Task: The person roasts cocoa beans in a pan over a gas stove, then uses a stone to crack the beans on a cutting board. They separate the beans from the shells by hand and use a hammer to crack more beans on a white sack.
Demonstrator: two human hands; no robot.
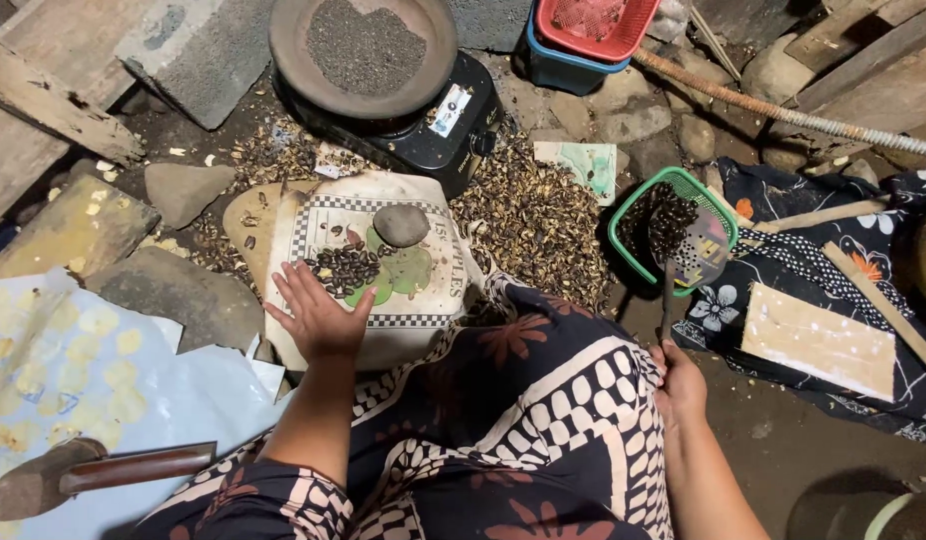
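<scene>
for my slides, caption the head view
Left hand rests by dark seeds; right hand holds a slotted spatula over a green basket.

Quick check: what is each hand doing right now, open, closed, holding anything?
Left hand: open, fingers spread, resting by the pile of dark seeds, holding nothing.
Right hand: closed on the slotted spatula handle, its blade over the green basket.

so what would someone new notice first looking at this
Probably the left hand, spread flat beside a pile of dark seeds on a printed sack in the middle, a round stone just above. The right hand grips a slotted ladle reaching into a green basket of seeds, and a wide pan of dark grit sits on a stove at top.
</scene>
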